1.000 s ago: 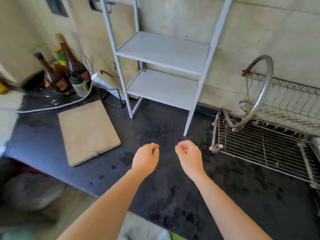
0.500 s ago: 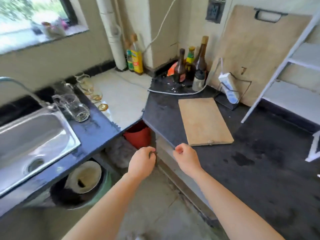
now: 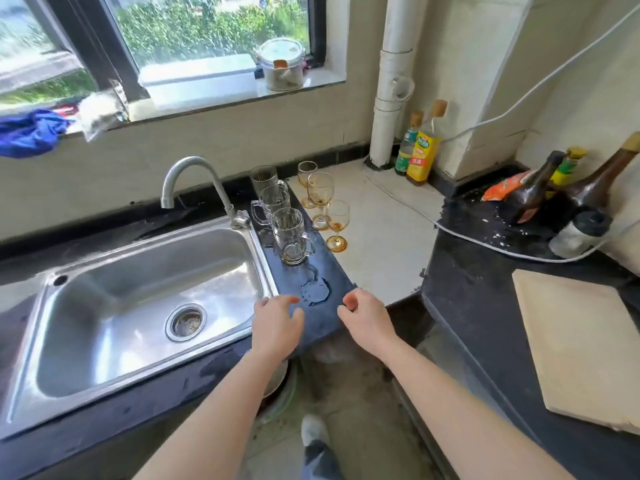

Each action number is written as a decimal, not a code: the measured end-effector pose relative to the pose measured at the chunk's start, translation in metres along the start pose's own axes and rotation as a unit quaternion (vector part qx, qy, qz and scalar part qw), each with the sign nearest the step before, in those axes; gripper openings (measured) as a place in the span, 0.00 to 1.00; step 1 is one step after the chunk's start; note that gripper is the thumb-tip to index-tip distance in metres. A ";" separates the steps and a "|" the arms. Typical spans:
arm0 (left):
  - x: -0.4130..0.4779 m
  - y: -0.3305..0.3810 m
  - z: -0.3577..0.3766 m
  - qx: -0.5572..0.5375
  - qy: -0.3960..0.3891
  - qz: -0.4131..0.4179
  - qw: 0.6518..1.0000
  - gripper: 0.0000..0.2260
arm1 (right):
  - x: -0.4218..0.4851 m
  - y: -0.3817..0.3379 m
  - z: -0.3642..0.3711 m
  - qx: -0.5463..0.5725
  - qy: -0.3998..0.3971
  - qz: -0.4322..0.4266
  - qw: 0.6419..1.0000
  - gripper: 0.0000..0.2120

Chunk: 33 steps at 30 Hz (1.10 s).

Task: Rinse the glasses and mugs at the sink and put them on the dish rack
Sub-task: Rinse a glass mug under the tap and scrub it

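Note:
Three clear glass mugs stand in a row on the dark counter strip right of the steel sink (image 3: 104, 344): the nearest mug (image 3: 290, 235), a middle mug (image 3: 273, 204) and a far mug (image 3: 265, 178). Beside them on the white tile stand three stemmed glasses with amber residue: the nearest (image 3: 337, 223), the middle (image 3: 320, 197) and the far one (image 3: 307, 173). My left hand (image 3: 275, 327) hovers over the sink's right corner, fingers loosely apart and holding nothing. My right hand (image 3: 365, 322) is beside it over the counter's front edge, fingers curled, holding nothing. The dish rack is out of view.
A curved tap (image 3: 194, 181) rises behind the sink. Water puddles (image 3: 317, 289) lie on the dark strip ahead of my hands. Oil bottles (image 3: 420, 150) stand by a white pipe. Dark bottles (image 3: 533, 190) and a wooden board (image 3: 585, 344) sit on the black counter at right.
My view has swung left from the dish rack and shelf, past the wooden board, to the sink and glassware. Both hands stay empty in front of me; the left fingers have spread.

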State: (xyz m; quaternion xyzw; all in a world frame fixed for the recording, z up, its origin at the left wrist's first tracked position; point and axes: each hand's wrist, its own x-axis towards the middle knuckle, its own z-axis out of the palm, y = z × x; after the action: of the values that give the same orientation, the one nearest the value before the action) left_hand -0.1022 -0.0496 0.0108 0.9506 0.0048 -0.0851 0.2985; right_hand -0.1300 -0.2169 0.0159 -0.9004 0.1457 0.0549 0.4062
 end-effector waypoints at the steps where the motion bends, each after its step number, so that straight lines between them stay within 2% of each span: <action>1: 0.016 -0.004 -0.004 0.005 0.005 -0.012 1.000 0.16 | 0.016 -0.007 0.005 -0.005 -0.001 -0.003 1.000 0.08; 4: 0.063 -0.013 -0.013 0.009 0.004 -0.028 1.000 0.21 | 0.066 -0.025 0.017 -0.006 -0.019 0.004 1.000 0.14; 8: 0.109 -0.015 -0.026 -0.079 -0.021 -0.036 0.996 0.31 | 0.123 -0.046 0.029 0.003 -0.027 0.022 0.999 0.22; 13: 0.154 -0.015 -0.033 -0.135 -0.059 -0.029 0.989 0.40 | 0.166 -0.063 0.041 -0.028 -0.037 0.003 0.999 0.21; 15: 0.169 -0.016 -0.034 -0.180 -0.081 -0.048 0.979 0.42 | 0.177 -0.067 0.045 -0.054 -0.040 -0.001 0.998 0.15; 18: 0.186 -0.023 -0.032 -0.237 -0.102 -0.053 0.965 0.43 | 0.186 -0.070 0.049 -0.081 -0.036 -0.013 0.996 0.07; 25: 0.178 -0.051 -0.056 -0.261 -0.102 -0.030 0.960 0.36 | 0.167 -0.079 0.053 -0.080 -0.028 -0.092 0.992 0.09; 28: 0.164 -0.081 -0.076 -0.258 -0.104 -0.004 0.960 0.37 | 0.156 -0.099 0.063 -0.062 -0.066 -0.127 0.988 0.08; 33: 0.165 -0.138 -0.107 -0.262 -0.111 -0.035 0.958 0.34 | 0.150 -0.146 0.109 -0.042 -0.163 -0.151 0.974 0.07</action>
State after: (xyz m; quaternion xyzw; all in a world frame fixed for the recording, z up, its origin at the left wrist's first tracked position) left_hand 0.0690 0.1174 -0.0084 0.8229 0.0266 -0.1962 0.5326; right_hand 0.0596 -0.0759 0.0155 -0.9071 -0.0626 0.1452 0.3900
